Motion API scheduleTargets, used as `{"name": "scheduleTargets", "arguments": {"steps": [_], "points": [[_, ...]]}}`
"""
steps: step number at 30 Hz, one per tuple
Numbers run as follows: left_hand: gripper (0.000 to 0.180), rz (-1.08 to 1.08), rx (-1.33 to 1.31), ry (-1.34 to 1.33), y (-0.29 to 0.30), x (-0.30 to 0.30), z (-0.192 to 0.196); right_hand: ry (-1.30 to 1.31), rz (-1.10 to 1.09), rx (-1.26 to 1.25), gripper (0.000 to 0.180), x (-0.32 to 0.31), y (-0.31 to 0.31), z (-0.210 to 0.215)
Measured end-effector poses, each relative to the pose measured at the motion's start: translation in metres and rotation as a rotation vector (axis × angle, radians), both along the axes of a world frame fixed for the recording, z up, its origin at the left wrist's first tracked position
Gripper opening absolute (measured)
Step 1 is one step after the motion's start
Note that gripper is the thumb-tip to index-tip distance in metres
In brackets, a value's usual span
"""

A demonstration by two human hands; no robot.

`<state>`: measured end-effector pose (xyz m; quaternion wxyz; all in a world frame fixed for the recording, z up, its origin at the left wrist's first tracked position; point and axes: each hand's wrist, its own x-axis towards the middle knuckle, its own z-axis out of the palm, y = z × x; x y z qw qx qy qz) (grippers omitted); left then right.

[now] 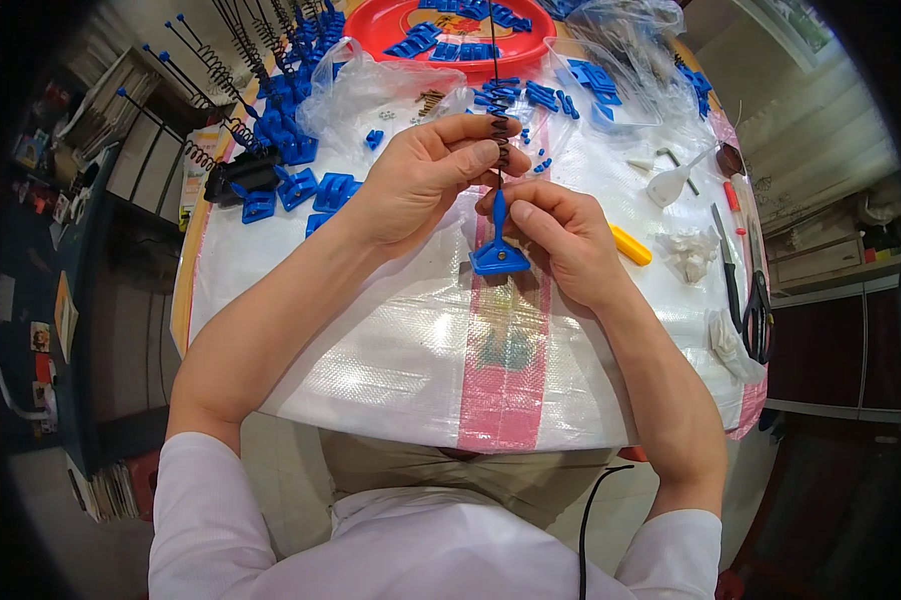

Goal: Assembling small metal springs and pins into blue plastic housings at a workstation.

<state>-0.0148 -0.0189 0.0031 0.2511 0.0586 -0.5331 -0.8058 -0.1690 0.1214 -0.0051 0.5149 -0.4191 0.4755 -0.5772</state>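
Between my hands stands a dark coil spring (pixel 501 133) on a thin upright rod, above a blue plastic base (pixel 500 258) with a narrow blue stem. My left hand (pixel 433 175) pinches the spring between thumb and fingers. Lower down, my right hand (pixel 557 235) has its fingers closed on the blue stem (pixel 499 215), just above the base. The fingers hide part of the rod. Several small blue parts (pixel 542 165) lie on the white woven sheet (pixel 370 350) just beyond my hands.
Finished-looking blue pieces with springs (pixel 290 130) crowd the far left. A red basin (pixel 365 35) holds blue parts at the back. Clear plastic bags (pixel 370 90) lie near it. On the right are a glue bottle (pixel 670 185), yellow-handled tool (pixel 630 245), knife (pixel 727 275) and scissors (pixel 757 320).
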Motion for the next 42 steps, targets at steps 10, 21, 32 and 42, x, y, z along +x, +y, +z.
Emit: {"name": "scheduleTargets", "arguments": {"steps": [10, 21, 32, 42], "points": [[0.034, 0.014, -0.083, -0.01, 0.004, 0.0, 0.004, 0.007, 0.017, -0.059, 0.024, 0.0, -0.001, -0.004], [0.029, 0.086, -0.256, -0.014, 0.01, -0.001, 0.004, 0.09, -0.058, -0.087, 0.029, 0.002, -0.003, -0.007], [0.032, 0.142, -0.313, -0.009, 0.007, -0.004, 0.0, 0.235, -0.136, -0.095, 0.02, 0.002, -0.002, 0.0], [0.025, 0.123, -0.014, -0.264, 0.017, -0.001, 0.001, 0.057, -0.259, -0.165, 0.023, -0.012, -0.006, -0.002]]}}
